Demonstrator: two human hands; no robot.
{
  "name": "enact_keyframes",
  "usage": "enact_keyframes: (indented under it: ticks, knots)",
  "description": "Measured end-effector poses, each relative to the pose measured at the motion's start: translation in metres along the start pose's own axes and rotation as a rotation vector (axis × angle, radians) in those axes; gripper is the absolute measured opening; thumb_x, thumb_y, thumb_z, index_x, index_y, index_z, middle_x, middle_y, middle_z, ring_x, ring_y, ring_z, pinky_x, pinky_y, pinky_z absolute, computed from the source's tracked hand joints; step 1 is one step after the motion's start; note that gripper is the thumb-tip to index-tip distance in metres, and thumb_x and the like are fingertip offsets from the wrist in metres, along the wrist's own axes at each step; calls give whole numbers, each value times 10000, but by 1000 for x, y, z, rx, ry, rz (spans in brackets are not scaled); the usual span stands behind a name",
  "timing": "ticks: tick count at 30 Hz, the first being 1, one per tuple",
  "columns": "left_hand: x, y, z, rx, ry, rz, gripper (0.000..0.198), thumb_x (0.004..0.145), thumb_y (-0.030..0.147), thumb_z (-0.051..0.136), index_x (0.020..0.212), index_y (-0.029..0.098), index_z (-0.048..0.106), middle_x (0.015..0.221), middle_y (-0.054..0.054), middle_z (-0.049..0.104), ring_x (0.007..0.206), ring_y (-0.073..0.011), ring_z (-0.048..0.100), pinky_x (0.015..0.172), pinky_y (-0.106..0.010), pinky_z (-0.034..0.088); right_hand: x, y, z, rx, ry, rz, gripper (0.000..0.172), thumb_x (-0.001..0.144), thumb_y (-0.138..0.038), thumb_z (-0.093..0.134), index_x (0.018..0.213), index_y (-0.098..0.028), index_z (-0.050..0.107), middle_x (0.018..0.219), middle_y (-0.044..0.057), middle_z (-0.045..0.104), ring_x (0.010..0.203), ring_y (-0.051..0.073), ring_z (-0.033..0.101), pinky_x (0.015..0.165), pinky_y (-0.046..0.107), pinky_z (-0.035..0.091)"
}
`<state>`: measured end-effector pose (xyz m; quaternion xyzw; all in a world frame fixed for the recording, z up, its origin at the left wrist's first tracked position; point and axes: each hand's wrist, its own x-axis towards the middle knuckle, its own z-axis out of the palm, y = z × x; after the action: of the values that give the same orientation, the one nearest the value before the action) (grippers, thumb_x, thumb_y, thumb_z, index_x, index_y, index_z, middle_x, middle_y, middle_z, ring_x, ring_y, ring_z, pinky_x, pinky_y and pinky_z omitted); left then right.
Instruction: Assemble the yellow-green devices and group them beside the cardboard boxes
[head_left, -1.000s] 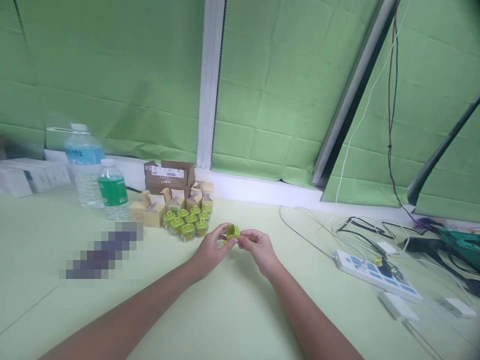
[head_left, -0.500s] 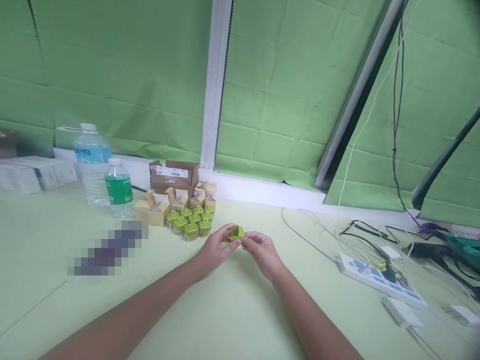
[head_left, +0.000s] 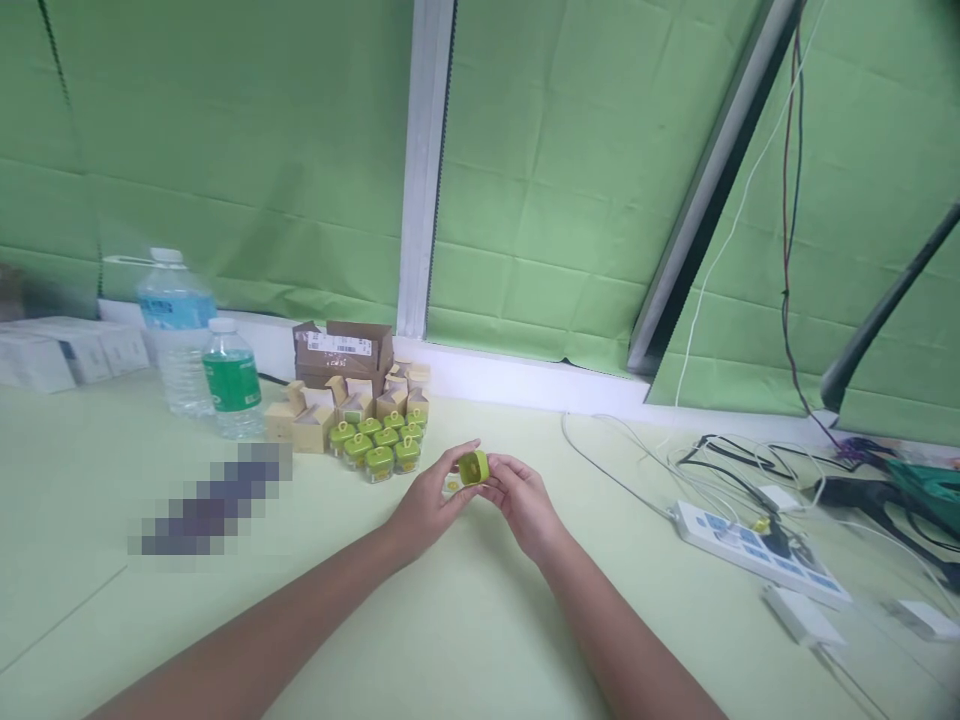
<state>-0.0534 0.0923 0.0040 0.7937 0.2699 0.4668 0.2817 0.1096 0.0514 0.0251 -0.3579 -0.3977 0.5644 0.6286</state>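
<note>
Both hands meet above the table in the middle of the view. My right hand (head_left: 521, 500) is closed on a small green lid (head_left: 473, 468), its hollow side turned toward me. My left hand (head_left: 429, 505) curls around a small clear jar (head_left: 451, 484) with a yellow mark on it, mostly hidden by the fingers. Lid and jar are close together; whether they touch I cannot tell. Left of the hands stand several small clear jars with green lids (head_left: 379, 457) and yellow loops on top, grouped tightly.
Small opened cartons (head_left: 313, 428) and a brown cardboard box (head_left: 343, 352) stand behind the jars. Further left are a large water bottle (head_left: 180, 350), a green-labelled bottle (head_left: 233, 382) and white boxes (head_left: 45, 355). A power strip (head_left: 757, 555) with tangled cables lies at right.
The green lid has turned so that its hollow inside shows more toward me. More of the clear jar shows in my left hand. The view has shifted slightly.
</note>
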Motion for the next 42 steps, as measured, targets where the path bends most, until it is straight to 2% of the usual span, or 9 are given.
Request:
enact_keyframes:
  ticks: [4,10,19,26,29,34,38,40,42]
  knots:
    - [-1,1,0,29,-22,-2,480,927,307,583,1395,286,478,1430,-59,552,1268,-251,554,1091,-430,441,0,2,-1,7,43,11,304,682,-391,825,858,-159,737,941,94,742,910,223,675,855,360,530]
    - [-1,3,-1,36,-34,-7,491,920,286,591,1398,290,479,1409,-59,572,1262,-249,561,1077,-412,449,1,3,-1,70,36,103,308,592,-244,866,863,-165,742,877,56,743,823,176,671,831,312,524]
    - [-1,0,-2,61,-39,-33,488,909,280,604,1387,299,508,1381,-49,597,1266,-259,558,1085,-425,447,1,3,-3,39,73,112,304,586,-266,871,843,-157,749,886,66,750,777,162,666,814,313,526]
    - [0,0,-3,119,-16,-27,485,881,238,614,1357,296,540,1368,-50,611,1262,-271,565,1079,-448,460,-3,-5,0,29,-5,72,315,651,-356,853,853,-136,754,959,101,751,900,210,679,871,332,522]
    - [1,-3,-2,147,9,-19,474,883,241,607,1350,290,542,1367,-49,612,1260,-267,567,1085,-452,453,-5,-3,3,61,-29,77,363,668,-407,853,893,-144,745,977,94,747,876,206,687,876,352,527]
    - [0,-3,0,148,40,-21,440,876,266,625,1311,282,562,1314,-48,636,1193,-260,598,1042,-442,481,-2,7,6,120,46,68,412,571,-317,925,894,-162,720,874,36,733,777,150,672,808,297,532]
    - [-1,2,3,58,63,-19,504,869,293,652,1350,273,501,1367,-77,584,1207,-256,581,1015,-426,496,0,7,5,132,73,47,413,585,-335,917,890,-160,701,852,35,726,736,141,664,757,285,536]
    - [0,3,4,-19,102,-15,436,892,309,629,1310,254,520,1383,-91,567,1215,-246,577,988,-406,512,1,5,3,128,80,32,414,593,-348,912,891,-162,693,895,45,730,770,153,673,800,306,542]
    - [2,3,2,-52,124,-24,235,932,323,569,1136,224,632,1338,-94,601,1201,-240,589,1000,-406,503,1,4,2,107,82,7,417,596,-359,908,890,-162,688,946,58,730,842,174,684,866,335,538]
